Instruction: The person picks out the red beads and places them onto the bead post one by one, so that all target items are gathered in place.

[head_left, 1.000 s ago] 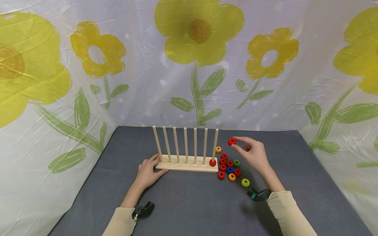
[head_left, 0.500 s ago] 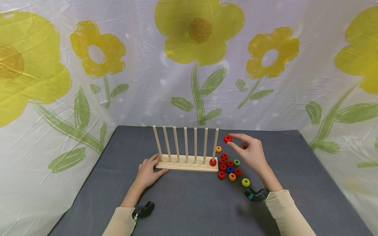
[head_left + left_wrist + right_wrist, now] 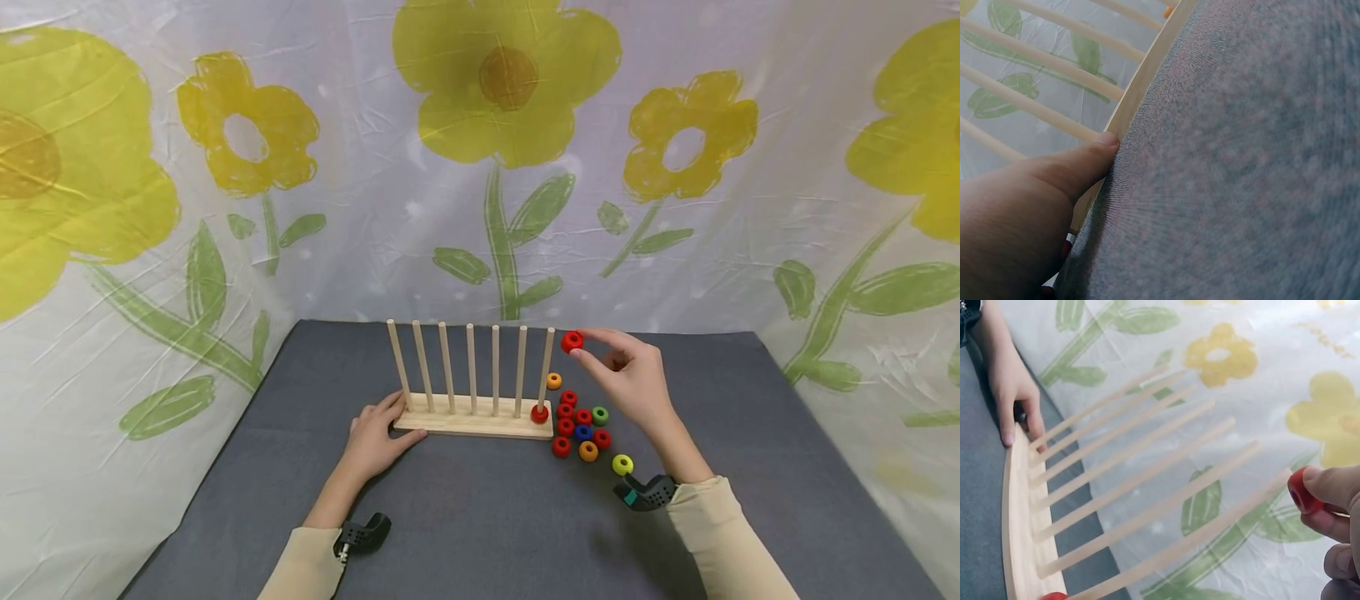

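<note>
One red bead (image 3: 539, 417) sits at the foot of the rightmost peg (image 3: 547, 367) on the wooden rack (image 3: 474, 426), whose left end the left hand (image 3: 375, 438) grips. Near that peg's tip, the right hand (image 3: 636, 379) pinches a second bead (image 3: 567, 344); loose coloured beads (image 3: 577, 419) lie on the grey cloth (image 3: 480, 517) beside the rack.

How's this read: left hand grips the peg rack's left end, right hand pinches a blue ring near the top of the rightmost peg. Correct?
Not quite: the pinched ring is red, not blue, as the head view shows. Rest stands: left hand grips the peg rack's left end, right hand holds the ring near the top of the rightmost peg.
</note>
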Available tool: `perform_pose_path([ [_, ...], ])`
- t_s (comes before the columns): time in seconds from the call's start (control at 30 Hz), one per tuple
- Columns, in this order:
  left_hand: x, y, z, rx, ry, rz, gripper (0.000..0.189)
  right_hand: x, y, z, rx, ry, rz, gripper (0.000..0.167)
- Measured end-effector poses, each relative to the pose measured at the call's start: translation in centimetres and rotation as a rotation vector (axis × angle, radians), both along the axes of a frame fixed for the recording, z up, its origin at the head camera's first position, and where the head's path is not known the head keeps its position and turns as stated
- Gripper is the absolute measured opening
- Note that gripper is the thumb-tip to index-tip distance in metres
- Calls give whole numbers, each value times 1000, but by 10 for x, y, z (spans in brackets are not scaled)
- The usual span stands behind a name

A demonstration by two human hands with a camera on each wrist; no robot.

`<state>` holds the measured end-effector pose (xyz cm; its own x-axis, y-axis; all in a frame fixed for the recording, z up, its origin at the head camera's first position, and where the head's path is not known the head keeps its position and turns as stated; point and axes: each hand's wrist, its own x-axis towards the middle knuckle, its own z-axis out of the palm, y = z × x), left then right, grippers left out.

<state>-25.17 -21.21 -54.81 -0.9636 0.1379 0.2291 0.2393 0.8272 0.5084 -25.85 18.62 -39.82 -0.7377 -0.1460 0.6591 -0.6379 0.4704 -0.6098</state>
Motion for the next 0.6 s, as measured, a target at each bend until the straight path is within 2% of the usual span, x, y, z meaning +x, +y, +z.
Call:
perform_pose_path([
  [0.17,0,1,1,-1,-6,-2,84,2,-10,7,-37,38,-17,32],
  [0.27,0,1,2,-3,-12,1,83,9,-18,19,-59,50,-12,30],
  [0.43,1,1,3,-6,-18,4,83,22,-30,40,-78,35,-5,29],
  [0.6,2,1,4,-5,-10,1,83,23,-34,46,-87,26,2,28],
])
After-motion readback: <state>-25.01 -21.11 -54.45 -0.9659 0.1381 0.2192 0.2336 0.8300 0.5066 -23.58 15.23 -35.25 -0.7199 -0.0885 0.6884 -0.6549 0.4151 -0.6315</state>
